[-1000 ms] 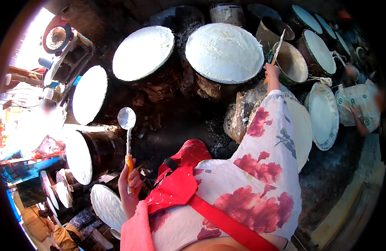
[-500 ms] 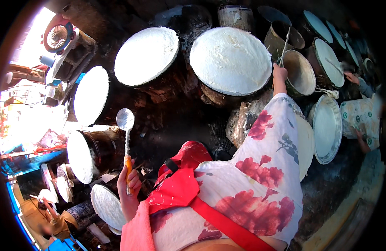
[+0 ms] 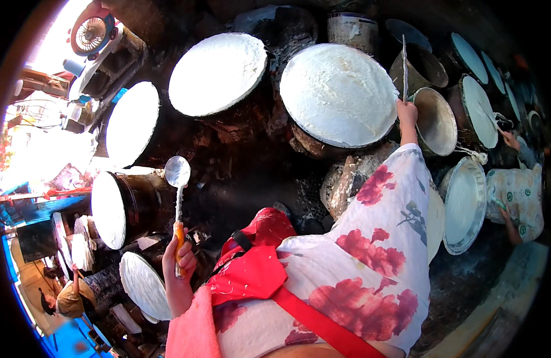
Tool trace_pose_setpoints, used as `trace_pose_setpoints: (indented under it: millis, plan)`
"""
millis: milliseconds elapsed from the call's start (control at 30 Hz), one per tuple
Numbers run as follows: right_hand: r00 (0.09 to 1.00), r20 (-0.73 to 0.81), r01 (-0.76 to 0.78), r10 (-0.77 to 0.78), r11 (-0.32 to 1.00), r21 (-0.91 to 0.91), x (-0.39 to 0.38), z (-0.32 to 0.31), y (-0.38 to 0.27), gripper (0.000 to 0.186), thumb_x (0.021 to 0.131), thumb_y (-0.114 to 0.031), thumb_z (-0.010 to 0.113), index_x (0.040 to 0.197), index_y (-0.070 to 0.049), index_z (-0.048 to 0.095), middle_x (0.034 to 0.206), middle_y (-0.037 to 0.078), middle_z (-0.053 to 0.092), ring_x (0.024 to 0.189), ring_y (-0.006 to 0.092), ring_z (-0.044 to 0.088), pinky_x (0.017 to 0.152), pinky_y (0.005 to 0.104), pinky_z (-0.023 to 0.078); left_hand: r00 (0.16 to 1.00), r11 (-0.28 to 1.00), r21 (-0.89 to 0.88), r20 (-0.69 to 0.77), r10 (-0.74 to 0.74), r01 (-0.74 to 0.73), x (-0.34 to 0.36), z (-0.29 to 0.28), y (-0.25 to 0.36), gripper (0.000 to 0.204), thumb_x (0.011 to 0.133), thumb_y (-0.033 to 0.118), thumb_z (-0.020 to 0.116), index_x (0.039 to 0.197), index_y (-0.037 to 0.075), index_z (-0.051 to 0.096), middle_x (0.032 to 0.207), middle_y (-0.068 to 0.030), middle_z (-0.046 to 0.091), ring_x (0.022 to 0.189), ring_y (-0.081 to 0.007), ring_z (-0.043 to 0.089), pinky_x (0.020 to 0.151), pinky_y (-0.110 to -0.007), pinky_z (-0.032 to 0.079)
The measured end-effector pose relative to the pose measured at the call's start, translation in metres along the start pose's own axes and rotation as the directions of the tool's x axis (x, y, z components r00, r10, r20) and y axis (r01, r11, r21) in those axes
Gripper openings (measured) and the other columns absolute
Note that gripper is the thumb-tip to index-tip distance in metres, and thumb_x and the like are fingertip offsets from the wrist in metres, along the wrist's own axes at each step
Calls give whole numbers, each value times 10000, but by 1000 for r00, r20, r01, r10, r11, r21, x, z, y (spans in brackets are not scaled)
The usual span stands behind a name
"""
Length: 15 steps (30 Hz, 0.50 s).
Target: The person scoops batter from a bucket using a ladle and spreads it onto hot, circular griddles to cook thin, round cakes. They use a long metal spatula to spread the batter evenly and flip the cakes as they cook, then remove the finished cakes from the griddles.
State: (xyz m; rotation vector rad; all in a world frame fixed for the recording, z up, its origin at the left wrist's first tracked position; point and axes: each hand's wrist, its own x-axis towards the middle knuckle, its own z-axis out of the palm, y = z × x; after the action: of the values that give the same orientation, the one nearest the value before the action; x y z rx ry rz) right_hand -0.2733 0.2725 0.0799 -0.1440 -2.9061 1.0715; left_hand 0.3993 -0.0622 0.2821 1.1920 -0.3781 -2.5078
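Note:
My left hand [image 3: 184,258] is closed around the orange handle of a metal ladle [image 3: 177,173]. The ladle is raised upright, and its round bowl and shaft are smeared white. Far to the right, my outstretched right hand [image 3: 407,113] grips a thin, white-coated stick [image 3: 404,68] that points up. Whether it is flat like a blade I cannot tell. This hand is by the right rim of a large round vessel topped with a white surface [image 3: 338,95], beside an open tan bucket [image 3: 436,122]. A small white clump shows at that rim near my fingers.
More white-topped round vessels stand at the left [image 3: 132,124] and far left-centre [image 3: 218,74]. A shallow metal basin [image 3: 465,206] is at the right. A co-worker's hand [image 3: 512,141] works over another white-topped vessel. Another person [image 3: 72,295] is at the lower left. A fan [image 3: 91,34] stands upper left.
My right hand has tilted the stick from a slant to upright and come closer to the white vessel's rim. The ladle stays raised in my left hand. The whole view has shifted a little.

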Motion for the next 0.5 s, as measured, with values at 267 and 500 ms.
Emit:
trace_pose_setpoints:
  millis: [267, 500]
  plan:
    - [979, 126, -179, 158, 969, 172, -3, -5, -13, 393, 760, -347, 669, 883, 25, 672, 911, 223, 665, 879, 367, 636, 767, 424, 481, 1000, 1000, 16, -26, 4, -4, 3, -6, -4, 318, 991, 225, 383, 1238, 43, 468, 578, 26, 360, 383, -42, 337, 333, -181, 266]
    - [1000, -8, 14, -14, 999, 50, 16, -9, -12, 348, 807, -324, 606, 874, 13, 663, 924, 212, 660, 919, 377, 620, 785, 445, 478, 999, 1000, 8, -44, 4, -4, 4, -7, -6, 309, 993, 220, 379, 1223, 34, 469, 574, 32, 354, 383, -38, 329, 337, -176, 270]
